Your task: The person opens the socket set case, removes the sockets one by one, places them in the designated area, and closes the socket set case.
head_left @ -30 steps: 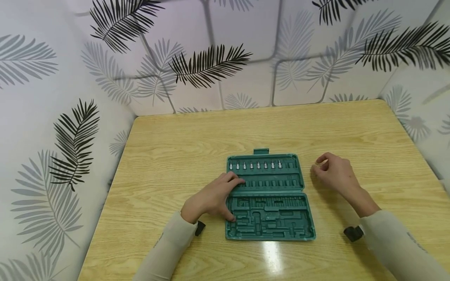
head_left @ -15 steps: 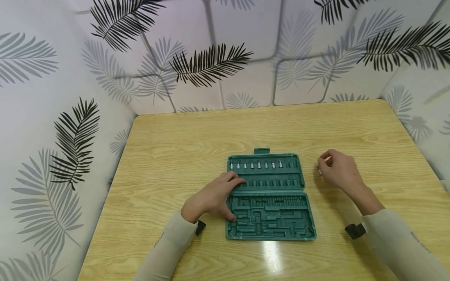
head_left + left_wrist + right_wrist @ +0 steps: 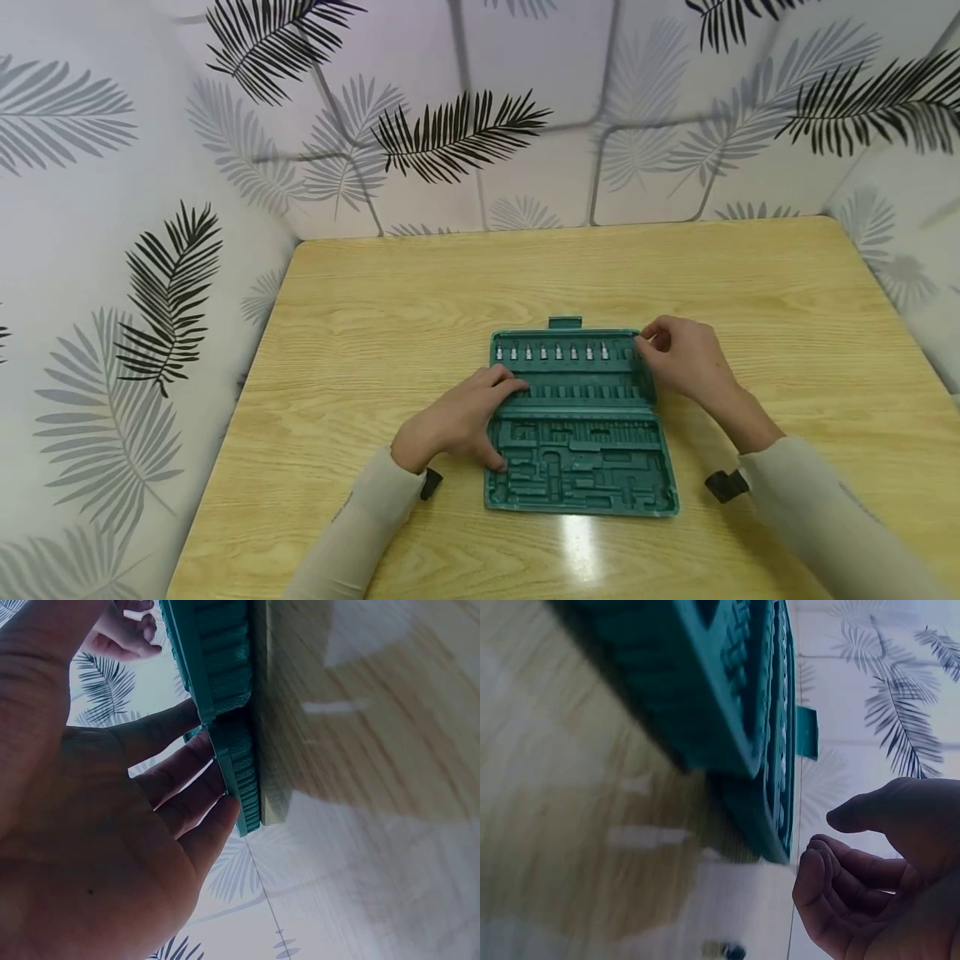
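A green plastic tool case lies unfolded on the wooden table. Several silver bit sockets stand in a row in its far half. My left hand holds the case by its left side, thumb over the near half and fingers over the far half; the left wrist view shows fingertips against the side wall. At the far right corner my right hand has its thumb and fingers brought together beside the vacant slots at the row's end. The bit socket in its pinch is hidden by the fingers.
The wooden table extends around the case. A latch tab sticks out from the case's far edge. Leaf-patterned wall covering rises behind the table. The near half holds moulded recesses.
My right hand first shifted slightly right, where a small pale piece showed at its fingertips, then came left to the case's far right corner. The left hand keeps its place on the case.
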Tool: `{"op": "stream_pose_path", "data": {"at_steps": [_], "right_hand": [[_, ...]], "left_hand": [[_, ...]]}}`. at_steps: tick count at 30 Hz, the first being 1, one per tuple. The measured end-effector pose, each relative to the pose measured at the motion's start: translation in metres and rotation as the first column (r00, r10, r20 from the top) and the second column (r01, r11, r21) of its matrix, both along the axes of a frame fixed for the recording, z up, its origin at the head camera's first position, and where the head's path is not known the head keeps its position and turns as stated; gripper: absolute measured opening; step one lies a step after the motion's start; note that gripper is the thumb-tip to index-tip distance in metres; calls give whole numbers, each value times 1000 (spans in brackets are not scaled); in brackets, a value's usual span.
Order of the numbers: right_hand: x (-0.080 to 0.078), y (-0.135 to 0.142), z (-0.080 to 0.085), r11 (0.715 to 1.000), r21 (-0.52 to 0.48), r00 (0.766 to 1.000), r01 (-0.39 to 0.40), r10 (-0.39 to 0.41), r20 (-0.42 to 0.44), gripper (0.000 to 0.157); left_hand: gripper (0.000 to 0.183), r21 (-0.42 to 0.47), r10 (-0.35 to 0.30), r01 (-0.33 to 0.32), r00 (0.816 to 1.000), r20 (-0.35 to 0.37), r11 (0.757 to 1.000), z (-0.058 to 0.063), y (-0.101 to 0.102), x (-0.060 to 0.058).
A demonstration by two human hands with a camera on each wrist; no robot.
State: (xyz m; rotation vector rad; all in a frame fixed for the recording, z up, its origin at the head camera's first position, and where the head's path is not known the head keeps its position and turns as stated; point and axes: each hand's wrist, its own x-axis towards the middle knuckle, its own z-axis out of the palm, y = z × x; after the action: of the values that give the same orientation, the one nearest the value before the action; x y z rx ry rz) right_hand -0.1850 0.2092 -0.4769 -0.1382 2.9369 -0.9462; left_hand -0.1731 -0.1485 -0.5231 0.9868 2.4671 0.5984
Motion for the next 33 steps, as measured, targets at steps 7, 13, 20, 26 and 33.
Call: {"op": "stream_pose_path", "data": {"at_steps": [7,13,20,26,33], "right_hand": [[-16,-30,1,995,51,996,-83,81,45,29],[-24,-42,-6,992,99,995,-73,65,74,30],[-27,-41,-11,998,39,993,-57,53,108,31],[-28,-37,-9,994,-107,981,-32,52,186,31],[-28,-30,-5,986,-155,972,-59,92,214,26]], "left_hand": [[111,-48,-11,10,1000,-25,999,26,5,7],[123,-18,-9,9,999,-34,1000,-15,-2,-4],[121,-14,2,-2,1000,-15,1000,-15,-2,-5],[117,-32,-30,29,998,-51,999,-8,-1,-4],[116,-28,-12,12,1000,-24,1000,8,1,0]]}}
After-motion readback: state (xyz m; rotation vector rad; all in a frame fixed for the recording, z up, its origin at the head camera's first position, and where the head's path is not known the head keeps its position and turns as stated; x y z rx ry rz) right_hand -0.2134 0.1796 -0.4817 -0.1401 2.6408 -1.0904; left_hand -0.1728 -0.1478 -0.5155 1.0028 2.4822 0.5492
